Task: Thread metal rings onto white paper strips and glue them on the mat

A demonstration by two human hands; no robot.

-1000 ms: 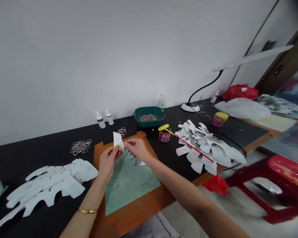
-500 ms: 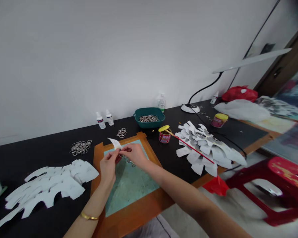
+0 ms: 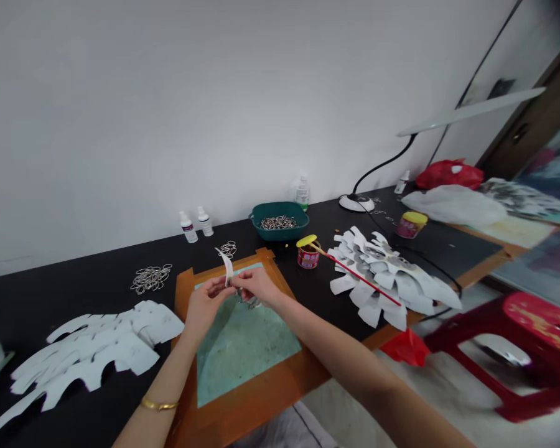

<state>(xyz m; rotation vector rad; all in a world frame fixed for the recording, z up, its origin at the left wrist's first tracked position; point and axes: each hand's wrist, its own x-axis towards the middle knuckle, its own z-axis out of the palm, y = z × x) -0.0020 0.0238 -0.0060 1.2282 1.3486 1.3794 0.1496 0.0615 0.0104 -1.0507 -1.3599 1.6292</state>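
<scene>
Grip of the left hand (image 3: 206,303) is pinching a white strip (image 3: 227,266) above the mat (image 3: 247,354); right hand's (image 3: 257,285) hold is unclear. Work is looking unfinished, metal rings (image 3: 152,278) lying loose near the tabletop's (image 3: 23,298) back edge.

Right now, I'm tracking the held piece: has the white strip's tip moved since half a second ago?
Yes: against the orange-edged mat, the white strip has its tip farther right and higher.

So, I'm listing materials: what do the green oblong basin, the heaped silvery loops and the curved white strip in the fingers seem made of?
Green oblong basin: probably plastic, smooth and evenly coloured.
Heaped silvery loops: likely metal wire, shiny, with bright glints.
Curved white strip: perhaps paper or card, matt, bending smoothly.
</scene>
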